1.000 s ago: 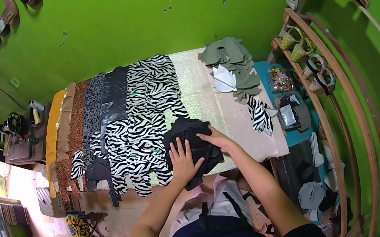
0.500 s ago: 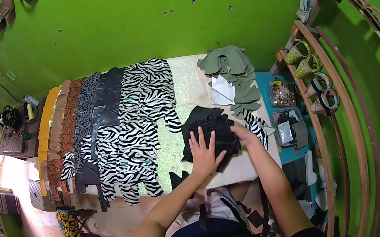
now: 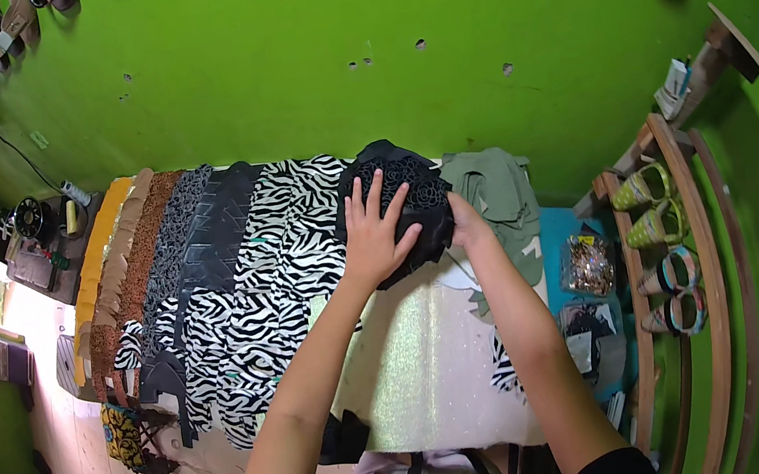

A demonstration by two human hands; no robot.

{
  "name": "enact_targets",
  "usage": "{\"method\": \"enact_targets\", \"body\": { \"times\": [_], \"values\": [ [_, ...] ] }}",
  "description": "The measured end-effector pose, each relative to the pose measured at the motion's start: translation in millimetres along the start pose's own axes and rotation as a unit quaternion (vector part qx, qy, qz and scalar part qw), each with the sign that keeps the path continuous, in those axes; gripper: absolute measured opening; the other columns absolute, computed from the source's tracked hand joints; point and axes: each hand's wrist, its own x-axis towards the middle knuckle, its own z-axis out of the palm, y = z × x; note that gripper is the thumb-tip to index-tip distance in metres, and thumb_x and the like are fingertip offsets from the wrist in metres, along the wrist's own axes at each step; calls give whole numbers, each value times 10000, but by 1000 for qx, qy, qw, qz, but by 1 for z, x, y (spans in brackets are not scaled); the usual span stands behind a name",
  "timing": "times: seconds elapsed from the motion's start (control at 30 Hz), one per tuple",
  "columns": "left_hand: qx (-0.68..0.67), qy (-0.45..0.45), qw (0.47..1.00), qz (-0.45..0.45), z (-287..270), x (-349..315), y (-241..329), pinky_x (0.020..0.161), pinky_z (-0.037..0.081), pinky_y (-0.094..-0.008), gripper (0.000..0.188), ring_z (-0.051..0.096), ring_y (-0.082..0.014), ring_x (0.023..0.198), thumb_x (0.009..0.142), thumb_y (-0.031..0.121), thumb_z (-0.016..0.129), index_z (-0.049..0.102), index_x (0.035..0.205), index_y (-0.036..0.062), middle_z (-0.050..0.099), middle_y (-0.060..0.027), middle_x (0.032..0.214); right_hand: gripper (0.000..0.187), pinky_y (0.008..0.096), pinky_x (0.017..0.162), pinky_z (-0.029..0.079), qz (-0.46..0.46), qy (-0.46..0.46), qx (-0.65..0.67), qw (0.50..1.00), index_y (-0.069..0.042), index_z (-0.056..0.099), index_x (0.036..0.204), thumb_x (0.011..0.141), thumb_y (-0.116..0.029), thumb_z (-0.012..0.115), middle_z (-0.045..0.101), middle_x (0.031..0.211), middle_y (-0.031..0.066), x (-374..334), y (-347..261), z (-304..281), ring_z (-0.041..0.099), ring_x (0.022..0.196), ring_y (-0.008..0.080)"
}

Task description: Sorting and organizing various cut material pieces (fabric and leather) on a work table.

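A stack of black cut pieces [image 3: 400, 170], with a lacy pattern on top, sits at the far side of the table, beside the zebra-striped pieces [image 3: 238, 328]. My left hand [image 3: 379, 235] lies across it, palm down and fingers spread. At the stack's right edge, my right hand [image 3: 465, 220] is closed on it, some of its fingers hidden. Olive-green cut pieces [image 3: 497, 186] lie just right of that hand. A small black piece [image 3: 344, 438] rests at the table's near edge.
Rows of yellow [image 3: 106, 250], tan, brown and grey pieces cover the table's left part. Right of the table [image 3: 445, 378] are a bag of small shiny parts [image 3: 587, 263] and a wooden rack [image 3: 702, 282] with sandals [image 3: 654, 226]. A sewing machine [image 3: 32, 222] stands far left.
Both hands have moved away from me with the black stack, from the table's near middle to its far side. The view has shifted too.
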Motion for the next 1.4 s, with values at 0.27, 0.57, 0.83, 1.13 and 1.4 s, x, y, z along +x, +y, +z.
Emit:
{"method": "enact_targets", "body": {
  "times": [0.27, 0.57, 0.83, 1.13, 1.4],
  "values": [
    [28, -154, 973, -167, 54, -19, -39, 993, 148, -616, 468, 247, -387, 1274, 842, 405, 483, 527, 1190, 95, 381, -93, 1342, 602, 429, 910, 393, -72, 171, -695, 695, -16, 332, 1300, 772, -154, 587, 483, 1172, 247, 41, 7, -22, 492, 1081, 350],
    [-26, -67, 988, -140, 17, -99, -60, 1007, 213, -529, 289, 362, -319, 1215, 852, 177, 477, 543, 1112, 66, 474, -111, 1221, 147, 439, 854, 387, -386, -74, -669, 631, 13, 583, 863, 773, -42, 481, 576, 889, 162, -64, 107, 73, 533, 906, 327],
    [-63, -65, 990, -104, -46, -185, -67, 878, 360, -406, 212, 478, -311, 1053, 818, 113, 514, 570, 1007, 36, 541, -126, 1041, 403, 350, 872, 370, -306, -323, -717, 536, -65, 553, 1030, 723, -312, 639, 520, 1015, 94, -158, 231, 95, 484, 997, 249],
    [-219, -184, 957, -59, -88, -275, -26, 826, 403, -380, 248, 532, -310, 936, 845, 191, 481, 571, 1026, 47, 563, -144, 1006, 187, 334, 656, 437, -9, -171, -673, 720, -88, 581, 923, 771, -192, 615, 591, 759, 97, -181, 261, 87, 575, 705, 245],
    [-471, -281, 803, -234, -98, -262, 4, 618, 445, -219, 499, 541, -83, 696, 771, 96, 657, 437, 1214, 35, 539, -39, 834, 127, 243, 728, 455, 27, 80, -53, 995, -96, 525, 980, 859, -121, 550, 542, 847, 0, -199, 192, 73, 547, 791, 107]
  ]
}}
